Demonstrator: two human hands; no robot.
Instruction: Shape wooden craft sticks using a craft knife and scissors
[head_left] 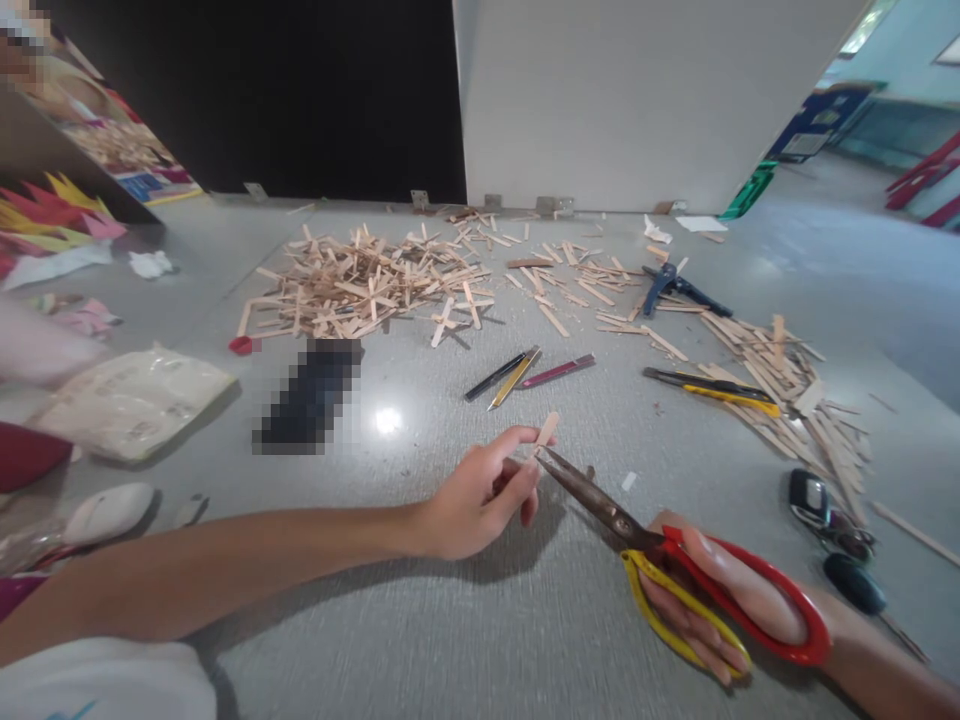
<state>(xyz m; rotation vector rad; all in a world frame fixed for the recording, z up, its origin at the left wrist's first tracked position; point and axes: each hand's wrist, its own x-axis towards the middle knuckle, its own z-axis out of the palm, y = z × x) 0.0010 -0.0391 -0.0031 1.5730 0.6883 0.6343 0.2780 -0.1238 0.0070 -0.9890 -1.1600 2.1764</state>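
Between its thumb and fingers, my left hand (480, 495) pinches a short wooden stick (548, 430), its rounded end pointing up and away. My right hand (705, 590) is wrapped round the red and yellow handles of a pair of scissors (611, 510). The dark blades reach left, and their tips are at the stick just beside my left fingertips. Whether the blades touch the wood is too small to tell. Beyond my hands lie a black, a yellow and a magenta slim tool (555, 371) on the grey table (420, 640).
A heap of wooden sticks (375, 280) lies at the back left, more sticks (757, 380) at the right. Blue pliers (664, 290), a yellow cutter (731, 393), keys (847, 540), a plastic bag (142, 400) and a pixelated dark object (311, 395) surround the work area. Upright panels (600, 100) stand behind.
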